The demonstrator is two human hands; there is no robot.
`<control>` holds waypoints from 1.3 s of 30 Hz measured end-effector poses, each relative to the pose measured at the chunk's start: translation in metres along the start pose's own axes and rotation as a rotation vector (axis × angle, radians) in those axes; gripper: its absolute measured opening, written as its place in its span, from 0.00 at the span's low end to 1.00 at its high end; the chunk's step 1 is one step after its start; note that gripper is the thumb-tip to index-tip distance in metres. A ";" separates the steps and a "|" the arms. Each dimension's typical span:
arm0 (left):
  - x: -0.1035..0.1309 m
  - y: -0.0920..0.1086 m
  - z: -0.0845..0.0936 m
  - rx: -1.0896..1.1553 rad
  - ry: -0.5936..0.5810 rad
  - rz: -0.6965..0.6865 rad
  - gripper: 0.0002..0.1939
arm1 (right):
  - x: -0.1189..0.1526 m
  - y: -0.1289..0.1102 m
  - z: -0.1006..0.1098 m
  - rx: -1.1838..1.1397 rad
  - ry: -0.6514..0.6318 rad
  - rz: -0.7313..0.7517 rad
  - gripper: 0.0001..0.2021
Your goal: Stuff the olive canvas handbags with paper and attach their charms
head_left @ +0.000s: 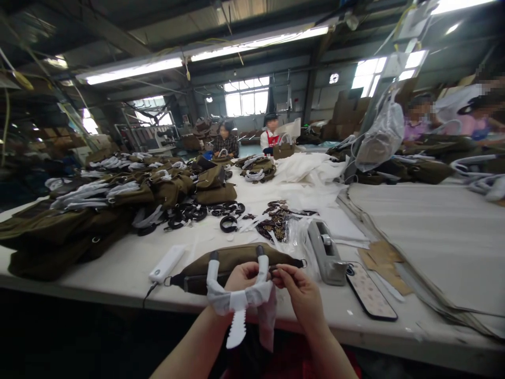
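Note:
An olive-green bag (232,256) lies at the table's front edge, with a metal ring at each end. Its handle (216,295), wrapped in white material, arches toward me, and a white toothed strip (238,329) hangs from it. My left hand (241,279) reaches through the handle, fingers curled at the bag's near side; what they grip is hidden behind the wrapping. On the right, my right hand (298,289) pinches at the bag's edge beside the handle's right end, thumb and forefinger together; the small thing between them cannot be made out.
Olive bags (79,231) pile up at left. Black rings (229,223) and a patterned cloth (276,221) lie beyond the bag. A white device (168,263) is left; a tape dispenser (325,255), phone (371,292) and white sheets (426,237) are right. People sit farther back.

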State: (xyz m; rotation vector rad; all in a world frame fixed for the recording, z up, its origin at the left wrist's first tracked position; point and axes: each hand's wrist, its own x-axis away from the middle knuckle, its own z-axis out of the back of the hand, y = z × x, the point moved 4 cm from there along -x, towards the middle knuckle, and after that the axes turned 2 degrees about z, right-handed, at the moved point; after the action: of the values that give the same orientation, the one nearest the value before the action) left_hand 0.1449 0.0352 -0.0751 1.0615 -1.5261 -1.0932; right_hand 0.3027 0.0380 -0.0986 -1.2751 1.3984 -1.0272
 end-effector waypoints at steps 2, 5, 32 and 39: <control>0.000 0.000 -0.001 -0.036 -0.001 0.017 0.21 | 0.000 0.000 0.002 -0.010 -0.012 -0.024 0.22; 0.002 0.002 -0.006 -0.070 -0.002 0.023 0.22 | 0.001 0.001 0.004 -0.051 -0.034 -0.046 0.21; 0.014 0.009 -0.017 -0.025 -0.038 0.002 0.21 | 0.009 0.003 -0.005 -0.029 -0.123 -0.165 0.23; 0.015 0.007 -0.018 -0.027 -0.026 -0.023 0.20 | 0.008 -0.004 -0.008 -0.020 -0.126 -0.143 0.24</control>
State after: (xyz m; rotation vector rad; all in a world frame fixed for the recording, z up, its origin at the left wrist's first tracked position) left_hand 0.1596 0.0200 -0.0630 1.0524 -1.5185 -1.1449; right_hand 0.2959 0.0294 -0.0944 -1.4459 1.2389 -1.0112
